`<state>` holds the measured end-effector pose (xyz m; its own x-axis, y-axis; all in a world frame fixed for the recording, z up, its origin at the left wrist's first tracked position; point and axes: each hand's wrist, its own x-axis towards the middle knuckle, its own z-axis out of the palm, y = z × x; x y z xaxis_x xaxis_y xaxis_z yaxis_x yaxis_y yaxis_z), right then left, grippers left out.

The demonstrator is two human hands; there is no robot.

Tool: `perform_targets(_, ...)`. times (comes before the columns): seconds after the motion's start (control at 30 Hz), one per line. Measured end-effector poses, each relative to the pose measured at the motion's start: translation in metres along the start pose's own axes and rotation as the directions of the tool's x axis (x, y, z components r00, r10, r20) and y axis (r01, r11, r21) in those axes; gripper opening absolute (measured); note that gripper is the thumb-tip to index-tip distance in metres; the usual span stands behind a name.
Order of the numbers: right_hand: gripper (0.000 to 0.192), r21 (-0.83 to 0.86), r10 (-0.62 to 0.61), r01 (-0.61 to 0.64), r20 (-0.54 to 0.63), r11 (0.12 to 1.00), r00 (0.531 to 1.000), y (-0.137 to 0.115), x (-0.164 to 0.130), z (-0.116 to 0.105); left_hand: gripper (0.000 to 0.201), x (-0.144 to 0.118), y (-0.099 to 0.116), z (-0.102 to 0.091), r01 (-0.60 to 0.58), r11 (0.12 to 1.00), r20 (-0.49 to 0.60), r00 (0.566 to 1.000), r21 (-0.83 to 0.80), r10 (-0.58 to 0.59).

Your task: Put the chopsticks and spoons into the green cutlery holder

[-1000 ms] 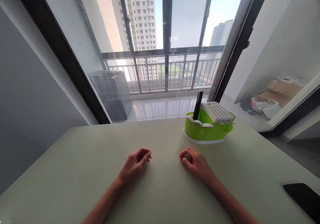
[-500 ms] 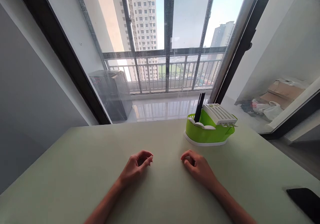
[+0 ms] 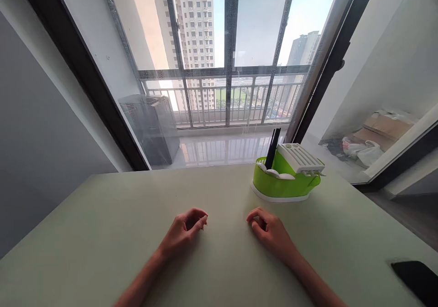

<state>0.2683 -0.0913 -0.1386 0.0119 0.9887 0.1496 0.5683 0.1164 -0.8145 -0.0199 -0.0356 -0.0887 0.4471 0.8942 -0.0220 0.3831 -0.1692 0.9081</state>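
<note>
My left hand [image 3: 187, 227] rests on its side on the pale table [image 3: 219, 270], its fingers curled in and the thumb close to the fingertips. Nothing shows in the gap between them. To its right, across a short stretch of tabletop, lies my right hand [image 3: 268, 227], likewise loosely closed with nothing visible inside. Just beyond the right hand stands a green cutlery caddy [image 3: 278, 186] on a white base, apart from the fingers. Black chopsticks [image 3: 272, 149] stick up from it, beside white spoon-like pieces [image 3: 273, 172] along the rim and a white slotted block [image 3: 300, 157].
A dark flat object [image 3: 415, 277], cut off by the frame, lies at the table's right edge. Behind the table is a glass window with dark frames [image 3: 231, 28]. Past the glass, a dark cabinet-like box [image 3: 153, 129] stands left; bags and cardboard [image 3: 379, 133] lie right.
Both hands keep the same pose and place on the table. The whole view has shifted very slightly; the caddy stays put.
</note>
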Motion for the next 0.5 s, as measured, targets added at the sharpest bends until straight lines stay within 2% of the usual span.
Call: perform_targets(0.5, 0.021, 0.03, 0.02, -0.02, 0.014, 0.999, 1.0, 0.0017, -0.0003, -0.0002, 0.031, 0.0014, -0.0011, 0.0005, 0.003, 1.0, -0.005, 1.0, 0.008, -0.003)
